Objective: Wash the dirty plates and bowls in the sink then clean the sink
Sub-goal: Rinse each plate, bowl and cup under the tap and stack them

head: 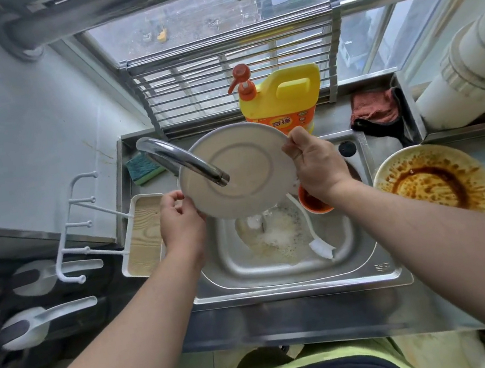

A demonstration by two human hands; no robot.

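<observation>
Left hand (180,218): fingers grip the plate (240,158) rim.
Right hand (316,163): fingers pinch the opposite rim.
Soap jug (280,98), beyond the fingers: label writing unreadable.

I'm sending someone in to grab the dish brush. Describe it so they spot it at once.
Start at the steel sink under the curved tap. In the basin, below the plate that both hands hold, a white long-handled brush lies slanted, its bristle head at the near right corner. The small orange bowl beside its handle is round and sauce-stained; the brush is slim and white.
</observation>
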